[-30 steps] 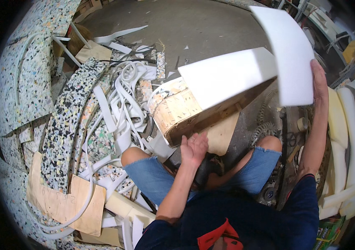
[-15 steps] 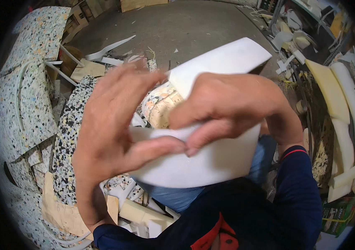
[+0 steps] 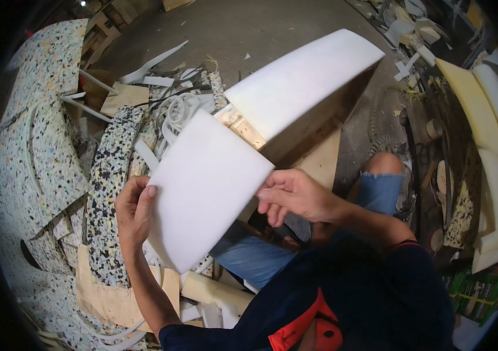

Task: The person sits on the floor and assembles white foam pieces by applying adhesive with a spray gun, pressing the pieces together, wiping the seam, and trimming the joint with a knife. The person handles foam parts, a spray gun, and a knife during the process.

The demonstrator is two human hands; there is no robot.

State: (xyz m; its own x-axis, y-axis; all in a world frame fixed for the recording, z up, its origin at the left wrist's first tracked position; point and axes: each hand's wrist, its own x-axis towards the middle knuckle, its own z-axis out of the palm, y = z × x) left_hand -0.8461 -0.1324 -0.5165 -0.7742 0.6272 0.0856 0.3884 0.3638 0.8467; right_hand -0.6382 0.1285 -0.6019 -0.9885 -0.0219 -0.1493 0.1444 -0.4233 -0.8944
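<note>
A white foam piece (image 3: 202, 181) with one curved end lies tilted across the middle, over my lap. My left hand (image 3: 135, 207) grips its left edge, thumb on top and the other fingers mostly hidden beneath. At the opposite edge, near the right corner, my right hand (image 3: 296, 198) has its fingers curled against the foam. Just beyond is a wooden frame (image 3: 325, 128) topped by a second white foam pad (image 3: 307, 82). A bare strip of wood (image 3: 248, 133) shows between the two foam pieces.
Speckled foam sheets (image 3: 38, 158) are stacked at left, beside a black-speckled foam strip (image 3: 111, 199). Coiled white strips (image 3: 177, 114) and scraps lie behind the held piece. Long yellowish foam lengths (image 3: 477, 117) stand at right, near a green box (image 3: 477, 295).
My hands have moved apart, from close together above the foam to its opposite edges. The foam piece has turned and shifted left, up against the pad on the frame.
</note>
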